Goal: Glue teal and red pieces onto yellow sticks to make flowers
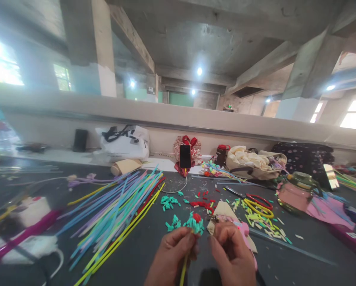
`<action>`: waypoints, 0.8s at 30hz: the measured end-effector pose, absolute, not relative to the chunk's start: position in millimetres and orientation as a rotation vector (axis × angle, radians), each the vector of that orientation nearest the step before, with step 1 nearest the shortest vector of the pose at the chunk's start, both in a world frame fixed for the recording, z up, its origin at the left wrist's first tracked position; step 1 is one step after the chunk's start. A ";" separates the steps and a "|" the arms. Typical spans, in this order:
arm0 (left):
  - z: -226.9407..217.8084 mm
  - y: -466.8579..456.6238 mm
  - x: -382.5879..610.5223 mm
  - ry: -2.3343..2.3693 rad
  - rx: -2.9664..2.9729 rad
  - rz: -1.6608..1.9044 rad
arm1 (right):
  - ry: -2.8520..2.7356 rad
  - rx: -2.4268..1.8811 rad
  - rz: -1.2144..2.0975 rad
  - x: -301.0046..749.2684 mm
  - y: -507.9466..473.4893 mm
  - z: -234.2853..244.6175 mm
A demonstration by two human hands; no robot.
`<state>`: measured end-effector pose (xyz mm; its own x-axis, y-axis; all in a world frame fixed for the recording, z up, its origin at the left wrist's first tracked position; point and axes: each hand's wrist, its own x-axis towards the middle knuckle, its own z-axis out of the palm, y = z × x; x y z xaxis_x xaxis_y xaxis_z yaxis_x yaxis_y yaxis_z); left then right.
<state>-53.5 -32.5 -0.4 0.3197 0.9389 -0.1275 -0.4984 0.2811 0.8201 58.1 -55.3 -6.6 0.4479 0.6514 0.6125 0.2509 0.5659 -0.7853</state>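
My left hand point(177, 247) pinches a pipe-cleaner flower point(197, 223) with teal petals and a red centre. Its yellow stem point(183, 271) runs down below the fingers. Just to the right, my right hand point(234, 251) is closed with thumb and fingers together; what it holds, if anything, I cannot make out. Beyond that hand a pink glue gun point(244, 229), partly hidden by it, rests on a beige piece of card point(224, 208). Short teal pieces point(169, 201) and red pieces point(206, 204) lie beyond the flower.
Many long coloured pipe cleaners point(115, 218) spread across the left. Scissors point(259, 205) and pale yellow-green cut bits point(263, 225) lie at the right, near a green-lidded bottle point(298, 190). A phone point(185, 156) on a cable stands at the back, between a white bag point(126, 143) and a cloth bag point(252, 161).
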 end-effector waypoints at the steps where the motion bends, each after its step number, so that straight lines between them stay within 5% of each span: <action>1: 1.4 -33.5 -53.7 0.691 0.750 1.077 | -1.138 -0.978 0.299 58.7 -55.3 -6.9; 12: 2.1 -34.2 -54.6 0.711 0.747 1.029 | -1.095 -1.257 0.567 62.3 -56.7 -20.7; 24: -3.3 -35.0 -47.2 0.535 0.666 1.062 | -1.212 -1.197 0.321 47.2 -58.5 10.2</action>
<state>-47.2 -35.0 -3.3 0.3961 0.9145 -0.0819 -0.6102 0.3288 0.7208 47.2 -58.5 10.2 0.3922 0.7438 0.5412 0.3783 0.4059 -0.8320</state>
